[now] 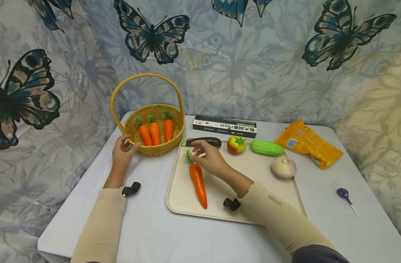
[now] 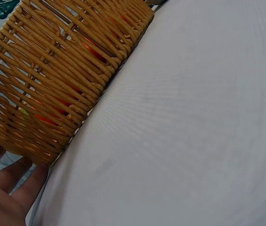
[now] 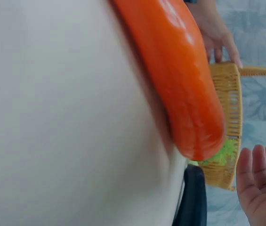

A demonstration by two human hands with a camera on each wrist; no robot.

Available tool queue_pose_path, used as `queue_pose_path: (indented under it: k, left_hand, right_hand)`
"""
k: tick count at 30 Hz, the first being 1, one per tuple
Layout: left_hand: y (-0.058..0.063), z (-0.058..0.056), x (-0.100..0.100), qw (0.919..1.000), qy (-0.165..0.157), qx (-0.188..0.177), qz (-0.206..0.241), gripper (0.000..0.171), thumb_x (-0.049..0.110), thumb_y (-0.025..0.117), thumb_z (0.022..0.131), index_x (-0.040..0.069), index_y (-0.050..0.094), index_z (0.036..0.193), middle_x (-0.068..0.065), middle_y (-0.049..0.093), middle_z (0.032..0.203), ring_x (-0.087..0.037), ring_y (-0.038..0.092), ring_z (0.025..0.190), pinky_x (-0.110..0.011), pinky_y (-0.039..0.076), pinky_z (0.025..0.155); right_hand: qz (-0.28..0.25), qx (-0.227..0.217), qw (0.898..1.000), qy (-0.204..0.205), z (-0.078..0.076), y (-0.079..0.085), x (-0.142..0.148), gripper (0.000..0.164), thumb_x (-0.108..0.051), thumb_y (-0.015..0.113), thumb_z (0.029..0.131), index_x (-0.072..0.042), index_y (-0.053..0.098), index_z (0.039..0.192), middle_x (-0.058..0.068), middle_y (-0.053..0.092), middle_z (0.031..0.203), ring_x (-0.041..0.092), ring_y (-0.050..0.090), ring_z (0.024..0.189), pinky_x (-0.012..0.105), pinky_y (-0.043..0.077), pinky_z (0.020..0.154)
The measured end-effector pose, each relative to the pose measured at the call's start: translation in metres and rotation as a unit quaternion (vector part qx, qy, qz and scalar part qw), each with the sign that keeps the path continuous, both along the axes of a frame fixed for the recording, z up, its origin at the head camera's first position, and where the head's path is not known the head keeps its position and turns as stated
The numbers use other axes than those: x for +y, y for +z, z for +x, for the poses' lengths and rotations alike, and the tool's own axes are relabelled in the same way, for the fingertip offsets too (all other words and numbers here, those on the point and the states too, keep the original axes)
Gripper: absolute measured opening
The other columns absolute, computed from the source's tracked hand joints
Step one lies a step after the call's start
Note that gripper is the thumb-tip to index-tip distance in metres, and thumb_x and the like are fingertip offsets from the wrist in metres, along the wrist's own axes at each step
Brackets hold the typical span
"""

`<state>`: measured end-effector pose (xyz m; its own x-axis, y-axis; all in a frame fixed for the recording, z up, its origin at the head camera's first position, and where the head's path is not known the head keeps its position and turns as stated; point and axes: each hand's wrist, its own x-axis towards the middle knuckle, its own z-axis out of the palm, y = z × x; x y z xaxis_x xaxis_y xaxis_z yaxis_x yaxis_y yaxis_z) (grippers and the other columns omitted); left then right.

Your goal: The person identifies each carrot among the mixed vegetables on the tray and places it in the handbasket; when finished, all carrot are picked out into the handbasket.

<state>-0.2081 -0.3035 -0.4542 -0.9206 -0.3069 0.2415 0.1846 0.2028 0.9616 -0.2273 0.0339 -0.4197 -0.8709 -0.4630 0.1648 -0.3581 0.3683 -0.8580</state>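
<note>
My left hand (image 1: 120,155) holds the left side of a wicker basket (image 1: 161,150), thumb near the rim and fingers against the outer weave (image 2: 62,70). Three carrots (image 1: 155,133) lie inside, their green tops toward the back. Over the tray, my right hand (image 1: 211,157) hovers by the leafy top of another carrot (image 1: 198,184), fingers loosely bent with nothing between them. In the right wrist view a gap shows between that hand (image 3: 264,188) and the carrot's thick end (image 3: 194,122). The carrot lies lengthwise on the beige tray (image 1: 177,201).
Along the tray's back are an eggplant (image 1: 207,141), a red-yellow tomato-like fruit (image 1: 236,145) and a green cucumber (image 1: 267,148). An onion (image 1: 283,167) sits at its right. Behind stands a pasta box (image 1: 224,126); farther right lie an orange packet (image 1: 308,143) and a lollipop (image 1: 343,194).
</note>
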Motion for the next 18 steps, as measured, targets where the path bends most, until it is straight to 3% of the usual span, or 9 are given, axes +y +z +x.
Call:
queue_pose_path:
  k: [4, 12, 18]
  left_hand:
    - [-0.002, 0.000, 0.000, 1.0000, 0.000, -0.003, 0.002, 0.055, 0.015, 0.074, 0.088, -0.003, 0.045, 0.132, -0.018, 0.027, 0.155, -0.038, 0.036, 0.136, -0.045, 0.039, 0.105]
    - [-0.001, 0.002, 0.002, 1.0000, 0.001, -0.009, 0.001, 0.054, 0.017, 0.074, 0.088, 0.000, 0.046, 0.131, -0.016, 0.026, 0.156, -0.035, 0.037, 0.136, -0.035, 0.043, 0.102]
    - [-0.003, -0.001, 0.001, 1.0000, 0.004, 0.000, 0.004, 0.051, 0.016, 0.075, 0.087, 0.003, 0.048, 0.129, -0.018, 0.027, 0.155, -0.039, 0.037, 0.135, -0.038, 0.043, 0.102]
  right_hand:
    - [0.000, -0.006, 1.000, -0.003, 0.016, -0.004, 0.011, 0.041, -0.010, 0.072, 0.089, -0.007, 0.056, 0.126, 0.007, 0.062, 0.106, 0.016, 0.063, 0.092, 0.031, 0.055, 0.074]
    - [0.029, -0.027, 0.997, -0.070, 0.038, -0.009, 0.031, 0.040, -0.013, 0.074, 0.087, -0.008, 0.059, 0.123, 0.003, 0.063, 0.102, 0.015, 0.063, 0.088, 0.031, 0.053, 0.071]
    - [0.040, -0.049, 0.996, -0.065, 0.049, -0.016, 0.034, 0.042, -0.012, 0.074, 0.085, -0.004, 0.059, 0.124, 0.002, 0.063, 0.101, 0.017, 0.062, 0.088, 0.032, 0.053, 0.072]
